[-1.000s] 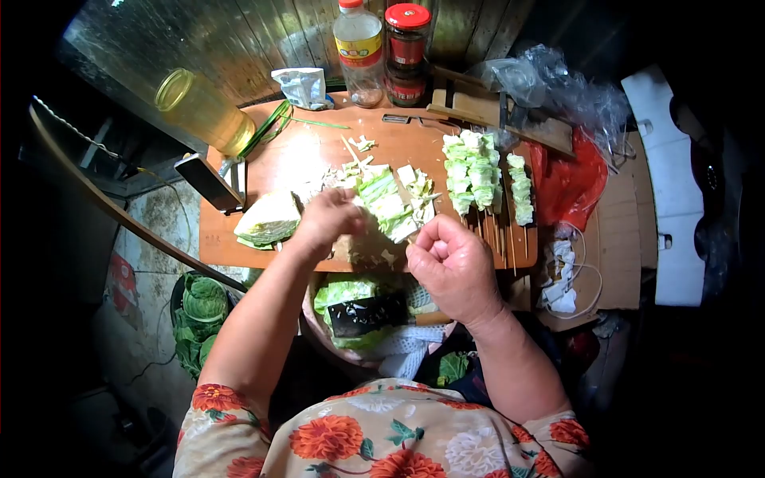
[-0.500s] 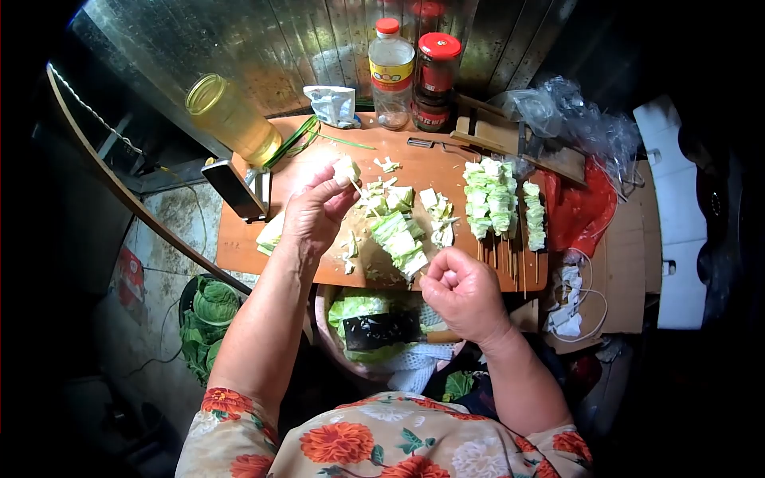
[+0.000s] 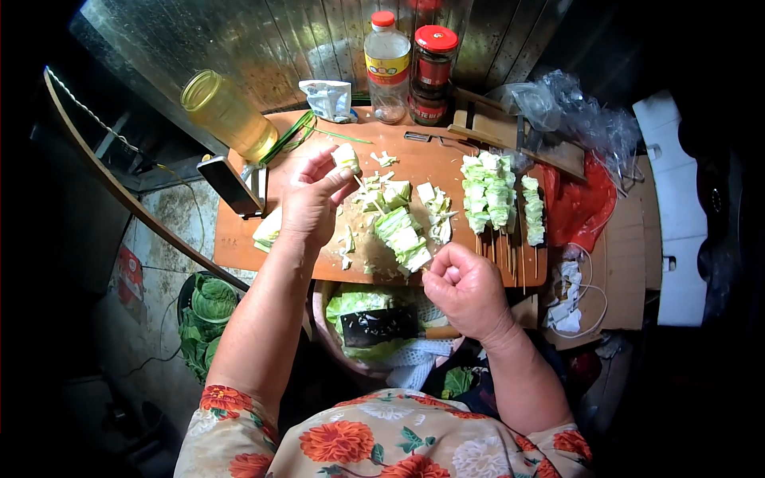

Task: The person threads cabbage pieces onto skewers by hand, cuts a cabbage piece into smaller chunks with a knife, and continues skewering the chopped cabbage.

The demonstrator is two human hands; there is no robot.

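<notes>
My left hand (image 3: pixel 320 191) pinches a small stack of cut cabbage pieces (image 3: pixel 346 158) between thumb and fingers, above the wooden board. From just below it a thin wooden skewer (image 3: pixel 358 182) slants down to the right, towards a bundle of cabbage squares (image 3: pixel 403 238) that appears threaded on it. My right hand (image 3: pixel 464 291) is closed at the lower end of this skewer, most of which the cabbage and fingers hide. Cut cabbage scraps (image 3: pixel 436 213) lie around it on the board (image 3: pixel 303 259). Finished-looking cabbage skewers (image 3: pixel 489 193) rest side by side to the right.
A cleaver (image 3: pixel 379 327) lies across a tub of cabbage leaves below the board. Along the back stand a tilted jar of yellow liquid (image 3: pixel 231 119), a plastic bottle (image 3: pixel 388 72) and red-lidded jars (image 3: pixel 434 73). A phone (image 3: pixel 231 186) leans at left; whole cabbages (image 3: pixel 213 299) sit lower left.
The view has shifted slightly. Both hands keep nearly the same pose, with the left still pinching the cabbage pieces and the right still closed at the skewer's lower end.
</notes>
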